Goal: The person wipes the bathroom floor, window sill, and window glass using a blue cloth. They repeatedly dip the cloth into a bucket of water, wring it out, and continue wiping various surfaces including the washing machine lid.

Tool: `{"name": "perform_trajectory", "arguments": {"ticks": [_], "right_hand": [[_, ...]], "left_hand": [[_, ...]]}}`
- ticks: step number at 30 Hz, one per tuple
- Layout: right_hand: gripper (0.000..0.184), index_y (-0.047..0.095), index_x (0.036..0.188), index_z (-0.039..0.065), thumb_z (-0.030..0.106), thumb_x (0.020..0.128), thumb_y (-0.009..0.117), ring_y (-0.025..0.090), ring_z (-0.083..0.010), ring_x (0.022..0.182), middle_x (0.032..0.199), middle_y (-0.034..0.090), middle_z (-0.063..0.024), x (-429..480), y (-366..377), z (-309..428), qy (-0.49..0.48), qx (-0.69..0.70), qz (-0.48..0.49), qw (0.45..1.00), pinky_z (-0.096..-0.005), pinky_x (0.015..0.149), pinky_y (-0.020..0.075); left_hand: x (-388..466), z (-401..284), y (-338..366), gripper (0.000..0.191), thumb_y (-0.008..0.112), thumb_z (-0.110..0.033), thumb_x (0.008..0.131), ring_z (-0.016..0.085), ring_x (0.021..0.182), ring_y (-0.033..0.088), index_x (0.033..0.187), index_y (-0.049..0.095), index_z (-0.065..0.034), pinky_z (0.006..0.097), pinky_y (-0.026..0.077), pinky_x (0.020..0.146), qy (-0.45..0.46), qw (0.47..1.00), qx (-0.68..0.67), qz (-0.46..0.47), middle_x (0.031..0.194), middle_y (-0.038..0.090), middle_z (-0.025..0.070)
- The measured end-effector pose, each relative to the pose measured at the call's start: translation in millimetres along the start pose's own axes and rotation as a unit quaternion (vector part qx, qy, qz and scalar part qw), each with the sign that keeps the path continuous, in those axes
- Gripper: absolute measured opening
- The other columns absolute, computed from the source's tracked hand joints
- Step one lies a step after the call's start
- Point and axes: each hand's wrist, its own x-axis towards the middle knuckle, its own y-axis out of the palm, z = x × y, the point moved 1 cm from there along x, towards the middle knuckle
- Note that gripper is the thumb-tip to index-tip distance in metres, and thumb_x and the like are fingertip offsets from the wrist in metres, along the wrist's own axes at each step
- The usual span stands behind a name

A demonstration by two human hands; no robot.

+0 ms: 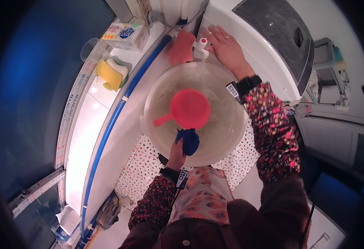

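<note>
My left hand (177,154) grips a bunched dark blue cloth (188,142) over the near side of a large white basin (147,96). Water fills much of the basin, and a red plastic dipper (190,108) sits in it with its handle towards the left. Above the far rim, a white tap (201,49) with a red mark runs a stream into the basin. My right hand (225,46) is beside the tap with spread fingers, its thumb close to or touching the spout. Nothing is held in it.
A pink cloth (182,47) hangs left of the tap. Right of it stands a white washing machine (259,53) with a dark lid. Along the left ledge are sponges (109,74), a clear cup (94,49), a wrapped pack (126,35) and a blue pipe (118,109). A mop (108,211) lies lower left.
</note>
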Motion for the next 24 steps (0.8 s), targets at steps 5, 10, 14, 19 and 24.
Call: {"name": "perform_trajectory", "arguments": {"ticks": [5,10,14,19,24], "right_hand": [[0.031,0.065,0.105,0.012,0.038,0.09,0.056,0.067,-0.0325,0.085,0.092,0.069,-0.0111,15,-7,10,0.034,-0.079,0.247,0.965,-0.0434,0.074,0.0518],[0.037,0.067,0.101,0.01,0.042,0.095,0.05,0.067,-0.0298,0.071,0.071,0.067,-0.0101,-7,-3,29,0.212,0.017,0.155,0.965,-0.0421,0.063,0.0514],[0.033,0.066,0.093,0.01,0.039,0.094,0.053,0.065,-0.0348,0.068,0.069,0.065,-0.0115,-102,-10,55,0.39,0.256,0.105,0.878,-0.0454,0.064,0.0502],[0.028,0.067,0.107,0.007,0.03,0.092,0.061,0.067,-0.022,0.081,0.086,0.069,-0.0119,-264,-16,164,0.498,0.453,0.322,0.666,-0.0331,0.073,0.0516],[0.031,0.062,0.117,0.006,0.025,0.092,0.064,0.066,-0.0185,0.09,0.099,0.068,-0.0115,-338,25,178,0.588,0.526,0.301,0.536,-0.0307,0.076,0.0522]], "left_hand": [[-4,8,-7,0.037,0.037,-0.012,0.101,0.025,0.119,0.056,0.136,0.043,-0.0031,0.0394,0.047,0.101,-0.022,0.999,-0.022,0.016,0.13,0.055,0.0121],[-7,21,-1,0.036,0.04,-0.015,0.101,0.025,0.115,0.058,0.134,0.044,-0.0018,0.0402,0.049,0.098,-0.028,0.999,-0.017,-0.011,0.127,0.057,0.0125],[-17,26,2,0.034,0.046,-0.014,0.099,0.024,0.112,0.059,0.131,0.046,-0.0014,0.0387,0.05,0.095,-0.045,0.998,0.013,-0.041,0.123,0.059,0.0121],[-8,34,8,0.043,0.053,-0.018,0.095,0.02,0.106,0.06,0.134,0.043,-0.0033,0.0335,0.049,0.091,-0.075,0.996,-0.023,0.051,0.119,0.06,0.0092],[10,47,-18,0.046,0.052,-0.02,0.095,0.032,0.117,0.05,0.138,0.037,-0.0127,0.0461,0.048,0.092,-0.071,0.995,0.051,-0.043,0.135,0.045,0.0087]]}}
